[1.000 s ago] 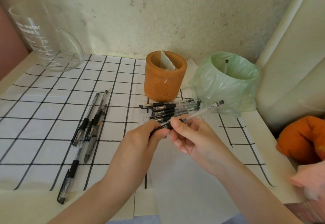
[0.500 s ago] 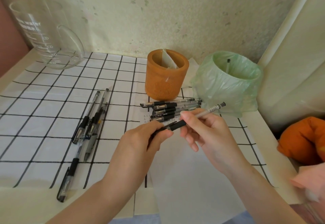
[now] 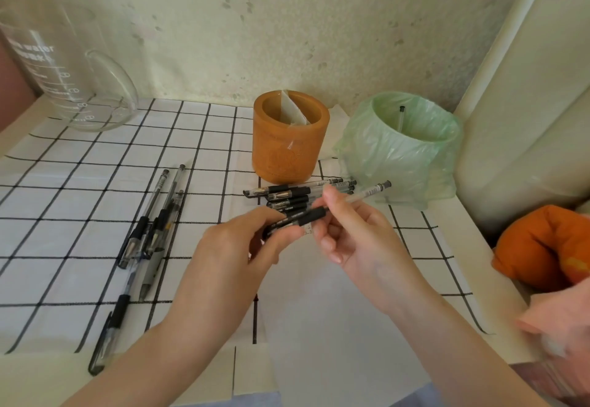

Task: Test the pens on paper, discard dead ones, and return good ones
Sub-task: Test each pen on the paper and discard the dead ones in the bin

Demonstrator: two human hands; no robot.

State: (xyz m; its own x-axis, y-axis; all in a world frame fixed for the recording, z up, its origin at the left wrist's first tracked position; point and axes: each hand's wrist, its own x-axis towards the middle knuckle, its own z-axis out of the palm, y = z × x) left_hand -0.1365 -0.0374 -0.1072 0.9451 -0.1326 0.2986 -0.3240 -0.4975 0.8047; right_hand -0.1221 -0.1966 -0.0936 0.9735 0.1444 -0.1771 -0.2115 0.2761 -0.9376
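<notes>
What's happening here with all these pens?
A person is holding one pen in both hands, the left hand at its cap end and the right hand on the barrel. More pens lie in a pile by the orange cup, others to the left. One sits in the green-bagged bin.

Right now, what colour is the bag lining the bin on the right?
Pale translucent green bag, seen clearly in the head view.

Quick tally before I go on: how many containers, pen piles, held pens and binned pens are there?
Glass measuring jug: 1
Orange pen holder: 1
Green-bagged bin: 1
Pen piles: 2 (left pile, right pile)
Held pen: 1
Binned pen: 1
Total: 7
</notes>
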